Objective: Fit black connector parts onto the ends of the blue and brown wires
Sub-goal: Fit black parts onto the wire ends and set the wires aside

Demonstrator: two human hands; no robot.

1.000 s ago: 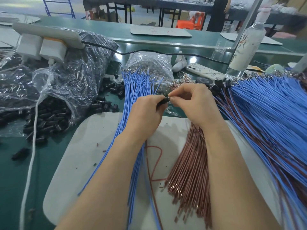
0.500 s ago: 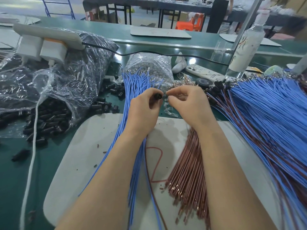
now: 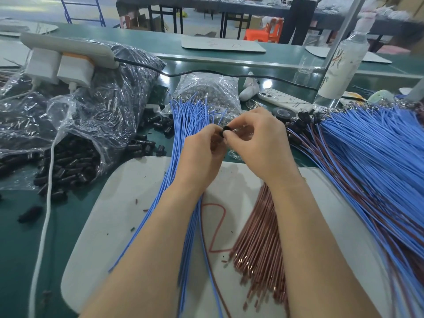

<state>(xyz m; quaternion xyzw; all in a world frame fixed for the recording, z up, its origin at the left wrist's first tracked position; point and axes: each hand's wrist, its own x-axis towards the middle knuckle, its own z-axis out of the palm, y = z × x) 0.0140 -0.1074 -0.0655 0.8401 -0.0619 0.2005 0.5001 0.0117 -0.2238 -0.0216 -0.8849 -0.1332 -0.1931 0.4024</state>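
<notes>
- I see both hands meet above the far edge of the white board, between the two wire bundles.
- The left hand has its fingers curled narrow. Thumb and forefinger pinch the black connector part from the left side.
- The right hand is also curled. Its thumb tip and forefinger close on the same part from the right. I cannot tell if a wire end is between them, the fingers hide it.
- The blue wires lie in a long bundle under the left forearm, with their far ends fanned out near a clear bag.
- The brown wires lie under the right wrist, with their bare copper ends pointing toward me.
- A big pile of blue and brown wires covers the right side of the green table. Black parts sit on its far ends.
- Loose black parts spill out of a plastic bag at the left.
- A white cable runs down across the table beside them.
- A phone and a bottle stand behind the hands.
</notes>
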